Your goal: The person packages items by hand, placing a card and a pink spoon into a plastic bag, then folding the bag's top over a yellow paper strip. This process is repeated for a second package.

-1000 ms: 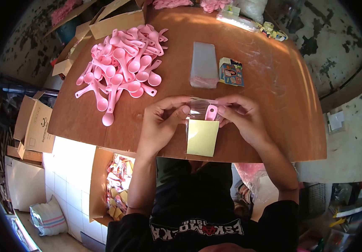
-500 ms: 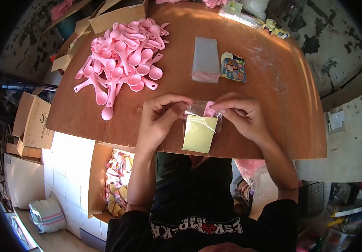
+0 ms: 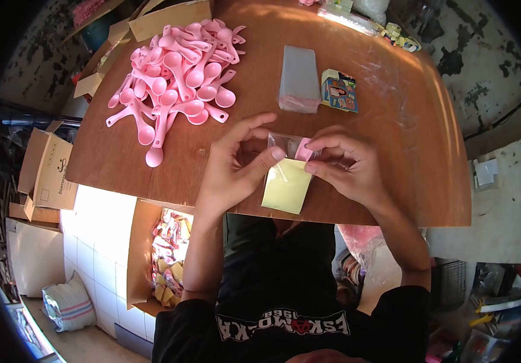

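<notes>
Over the table's near edge, a clear plastic bag (image 3: 281, 142) hangs between my hands. Inside it a pale yellow card (image 3: 286, 189) shows, and a pink measuring spoon's handle (image 3: 302, 150) sticks up at the top right; the rest of the spoon is hidden behind the card. My left hand (image 3: 236, 166) has its thumb pressed on the bag's left side, index finger raised, other fingers partly hidden. With thumb and fingers, my right hand (image 3: 350, 166) pinches the bag's right edge beside the handle.
Pink measuring spoons (image 3: 175, 78) lie heaped at the table's left. Further back are a stack of clear bags (image 3: 299, 78) and a stack of printed cards (image 3: 339, 92). Below the near edge stands a cardboard box (image 3: 141, 260) of packed items. Another carton (image 3: 45, 169) sits at left.
My left thumb has moved down onto the bag's front and the index finger has lifted off its top edge. My right fingers have shifted slightly beside the pink handle.
</notes>
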Tool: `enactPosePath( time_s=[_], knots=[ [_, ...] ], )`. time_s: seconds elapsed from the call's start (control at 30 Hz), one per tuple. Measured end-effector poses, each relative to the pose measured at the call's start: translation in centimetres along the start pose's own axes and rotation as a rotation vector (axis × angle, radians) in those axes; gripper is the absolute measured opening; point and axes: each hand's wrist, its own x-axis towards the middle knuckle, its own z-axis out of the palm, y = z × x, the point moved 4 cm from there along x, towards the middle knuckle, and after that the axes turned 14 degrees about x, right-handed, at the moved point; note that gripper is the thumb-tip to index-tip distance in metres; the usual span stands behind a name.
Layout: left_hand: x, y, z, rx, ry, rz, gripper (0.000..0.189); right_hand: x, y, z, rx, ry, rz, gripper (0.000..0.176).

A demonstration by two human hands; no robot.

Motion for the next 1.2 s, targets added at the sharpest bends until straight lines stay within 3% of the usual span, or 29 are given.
enactPosePath(
  time_s=[0.13, 0.2, 0.27, 0.33, 0.4, 0.47, 0.5, 0.53, 0.6, 0.67, 0.7, 0.73, 0.77, 0.83, 0.87, 0.93, 0.97, 1.03, 1.07, 1.13, 1.2],
  knots=[
    [-0.8, 0.7, 0.3, 0.161, -0.190, -0.008, 0.045, -0.4, -0.1, 0.2, -0.039, -0.009, -0.033, 0.024],
    [-2.1, 0.7, 0.1, 0.177, -0.227, -0.182, 0.045, -0.7, -0.4, 0.9, -0.024, -0.083, 0.000, 0.025],
    [-4.4, 1.3, -0.8, 0.190, -0.231, -0.095, 0.039, -1.3, -1.1, 1.6, 0.057, -0.120, 0.119, 0.027],
    [-6.7, 2.5, -2.7, 0.479, -0.477, 0.055, 0.035, -0.8, -2.5, 1.5, -0.134, -0.219, 0.175, 0.025],
    [-9.3, 1.3, -4.5, 0.466, -0.723, 0.141, 0.038, 0.1, -2.2, 0.4, -0.267, -0.190, 0.135, 0.023],
    [-11.7, -1.5, -7.1, 0.628, -0.630, -0.114, 0.039, 2.0, -1.9, -1.2, -0.404, -0.160, 0.095, 0.021],
    [-12.9, -3.3, -8.8, 0.776, -0.495, -0.288, 0.037, 3.3, -2.2, -2.0, -0.575, -0.142, -0.051, 0.018],
    [-14.0, -5.4, -10.6, 0.950, -0.366, -0.309, 0.041, 4.6, -2.4, -2.7, -0.748, -0.123, -0.198, 0.015],
    [-16.9, -9.3, -13.9, 1.463, -0.291, -0.465, 0.050, 7.0, -0.9, -4.5, -0.802, -0.090, -0.220, 0.014],
    [-21.1, -13.8, -16.0, 1.511, -0.469, -0.748, 0.064, 9.0, 0.7, -5.7, -0.857, -0.060, -0.250, 0.014],
    [-23.8, -16.4, -17.0, 1.499, -0.566, -0.737, 0.072, 10.0, 1.8, -6.0, -0.922, -0.112, -0.198, 0.013],
    [-24.0, -16.6, -16.2, 1.393, -0.705, -0.928, 0.076, 10.7, 2.7, -6.0, -0.984, -0.166, -0.142, 0.013],
    [-23.7, -16.2, -15.2, 1.326, -0.654, -0.830, 0.074, 11.2, 3.0, -6.0, -0.985, -0.163, -0.145, 0.013],
    [-22.7, -15.3, -13.0, 1.212, -0.568, -0.550, 0.063, 12.1, 4.4, -6.3, -1.000, -0.206, 0.155, 0.013],
    [-22.3, -14.9, -12.3, 1.212, -0.560, -0.550, 0.063, 12.6, 4.9, -6.5, -1.002, -0.211, 0.149, 0.013],
    [-19.0, -10.8, -8.7, 0.737, -0.599, -0.539, 0.049, 13.1, 5.8, -6.9, -0.954, -0.227, 0.118, 0.007],
    [-17.7, -9.1, -7.6, 0.733, -0.591, -0.538, 0.049, 13.0, 6.0, -6.9, -0.957, -0.234, 0.114, 0.007],
    [-15.0, -4.6, -4.8, 0.371, -0.588, -0.242, 0.036, 13.0, 6.1, -7.4, -0.897, -0.195, 0.111, 0.010],
    [-13.8, -3.0, -3.9, 0.368, -0.580, -0.230, 0.036, 13.0, 6.1, -7.6, -0.909, -0.200, 0.102, 0.010],
    [-12.1, 0.4, -2.5, 0.232, -0.604, 0.013, 0.029, 12.5, 5.9, -7.7, -0.924, -0.148, 0.060, 0.010],
    [-10.5, 1.5, -1.7, 0.157, -0.528, 0.077, 0.024, 12.1, 5.1, -7.6, -0.921, -0.092, -0.001, 0.009]
  ],
)
